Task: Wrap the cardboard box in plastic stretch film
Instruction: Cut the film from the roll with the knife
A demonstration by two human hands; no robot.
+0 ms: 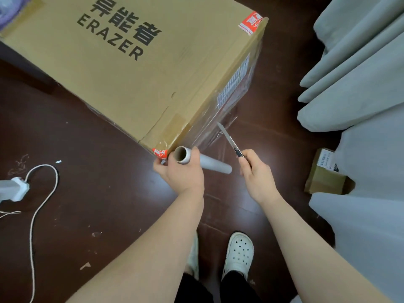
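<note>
I see dark brown wood floor (87,215) all round. Right side: pale grey curtains (360,84) hanging in folds, with a small labelled cardboard parcel (323,173) lying at their foot. Left edge: a white block (15,189), possibly a power strip, with a white cord (32,237) looping away. Bottom centre: a white perforated clog (239,252). A paper scrap (85,265) lies nearby.
</note>
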